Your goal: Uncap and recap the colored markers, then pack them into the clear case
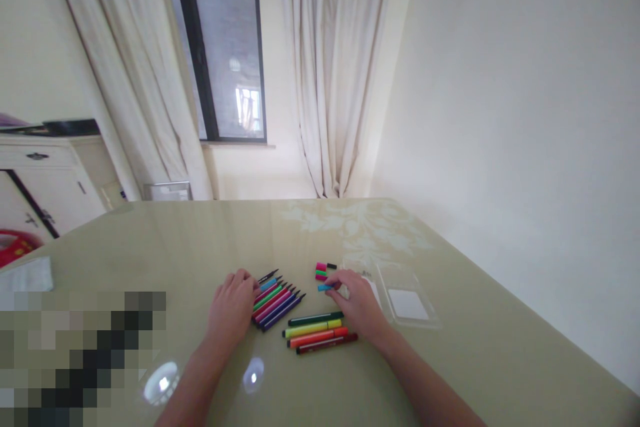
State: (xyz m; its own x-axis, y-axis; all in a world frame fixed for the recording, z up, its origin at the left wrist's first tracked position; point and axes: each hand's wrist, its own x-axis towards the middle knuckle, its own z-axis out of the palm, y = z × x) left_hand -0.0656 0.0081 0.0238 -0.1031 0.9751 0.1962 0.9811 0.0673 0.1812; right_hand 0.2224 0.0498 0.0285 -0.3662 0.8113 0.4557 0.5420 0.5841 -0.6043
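1. Presently, the right hand [357, 297] pinches a small light-blue cylindrical cap [323, 288] just beside the loose pink, green and black caps [321, 267].
2. The left hand [234, 297], fingers curled, is at the rear ends of slim multicoloured uncapped felt-tip pens [278, 303]; whether it grips one cannot be told.
3. Four capped felt-tip pens [315, 331] lie nearer the person on the glossy olive-beige table [200, 247].
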